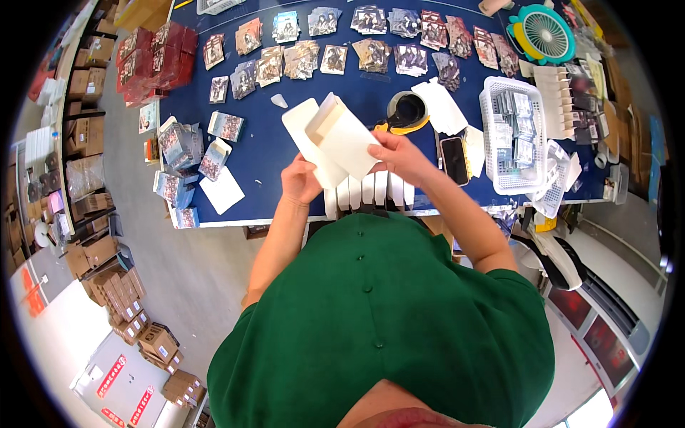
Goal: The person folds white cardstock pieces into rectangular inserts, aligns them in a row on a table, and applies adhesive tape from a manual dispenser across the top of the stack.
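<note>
Over the near part of the blue table I hold a white cardboard box [347,145] with both hands. It is tilted, its far end stands open, and a wide white panel lies along its left side. My left hand [301,180] pinches the lower left edge of that panel. My right hand [401,157] grips the box's right side, thumb on top. Just below the box, several white boxes [367,191] stand in a row at the table's near edge. Scissors [410,128] with yellow-and-black handles lie beyond my right hand, next to a roll of tape [421,105].
Several piles of picture cards [301,60] spread across the far table. At left are small blue boxes [178,146] and wrapped red boxes [153,60]. To the right lie a phone [454,160], a white basket [489,135] of packets, and a turquoise fan [546,34].
</note>
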`<state>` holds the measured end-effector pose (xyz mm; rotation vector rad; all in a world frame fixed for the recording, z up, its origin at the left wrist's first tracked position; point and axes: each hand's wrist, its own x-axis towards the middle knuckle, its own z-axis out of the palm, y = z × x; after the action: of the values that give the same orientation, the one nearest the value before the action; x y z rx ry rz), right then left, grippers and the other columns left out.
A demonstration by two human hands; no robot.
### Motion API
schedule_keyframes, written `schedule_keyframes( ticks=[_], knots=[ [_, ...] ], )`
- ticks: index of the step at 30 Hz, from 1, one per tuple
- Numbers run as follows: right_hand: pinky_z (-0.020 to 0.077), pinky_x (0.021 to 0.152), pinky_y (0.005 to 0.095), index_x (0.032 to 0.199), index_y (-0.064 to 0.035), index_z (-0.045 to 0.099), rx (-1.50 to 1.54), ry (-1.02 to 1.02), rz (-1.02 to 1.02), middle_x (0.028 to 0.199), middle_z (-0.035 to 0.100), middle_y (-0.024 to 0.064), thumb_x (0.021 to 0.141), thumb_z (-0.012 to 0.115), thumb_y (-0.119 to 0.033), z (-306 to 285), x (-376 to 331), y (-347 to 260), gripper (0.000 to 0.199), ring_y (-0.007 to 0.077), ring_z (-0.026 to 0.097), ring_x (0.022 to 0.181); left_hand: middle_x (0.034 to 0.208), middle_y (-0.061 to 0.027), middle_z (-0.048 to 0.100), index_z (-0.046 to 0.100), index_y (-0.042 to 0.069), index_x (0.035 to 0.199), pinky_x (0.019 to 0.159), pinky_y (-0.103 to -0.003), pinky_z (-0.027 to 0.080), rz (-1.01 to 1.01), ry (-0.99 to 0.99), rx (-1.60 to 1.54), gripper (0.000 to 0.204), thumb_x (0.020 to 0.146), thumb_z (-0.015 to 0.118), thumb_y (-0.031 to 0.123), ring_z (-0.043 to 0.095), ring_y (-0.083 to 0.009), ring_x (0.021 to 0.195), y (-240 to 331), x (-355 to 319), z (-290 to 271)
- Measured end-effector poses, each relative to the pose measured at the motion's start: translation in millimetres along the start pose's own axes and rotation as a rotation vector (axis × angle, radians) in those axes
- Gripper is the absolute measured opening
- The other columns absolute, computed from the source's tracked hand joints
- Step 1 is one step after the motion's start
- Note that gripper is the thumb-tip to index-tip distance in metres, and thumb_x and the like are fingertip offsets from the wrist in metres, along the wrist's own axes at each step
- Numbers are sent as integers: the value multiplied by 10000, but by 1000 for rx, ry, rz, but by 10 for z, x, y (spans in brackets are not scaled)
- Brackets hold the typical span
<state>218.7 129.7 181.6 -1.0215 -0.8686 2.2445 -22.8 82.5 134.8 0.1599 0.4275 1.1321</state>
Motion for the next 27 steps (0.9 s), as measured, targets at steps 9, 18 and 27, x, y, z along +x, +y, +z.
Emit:
schedule_keyframes(
  ticks=[9,18,27],
  knots=[
    [420,1016,325,1398,-10,495,-146,17,-51,1272,582,64,926,693,-258,-24,-319,415,568,140,540,1164,1391,-198,520,411,-70,1414,1082,-442,423,-1,-18,51,859,570,500,68,521,-321,1271,-286,38,147],
    [436,1006,342,1410,-27,446,-515,63,-146,1294,544,78,773,816,-147,-574,-732,164,747,187,530,1180,1384,-138,538,314,-17,1494,1069,-382,423,32,21,255,656,969,554,295,522,-245,1270,-359,69,304],
    [418,1038,365,1380,-108,490,-755,44,-185,1254,497,69,738,813,-113,-660,-839,-26,719,224,495,1223,1427,-179,480,214,29,1546,1047,-362,445,-312,23,417,903,917,628,528,482,-266,1326,-308,232,609]
  ],
)
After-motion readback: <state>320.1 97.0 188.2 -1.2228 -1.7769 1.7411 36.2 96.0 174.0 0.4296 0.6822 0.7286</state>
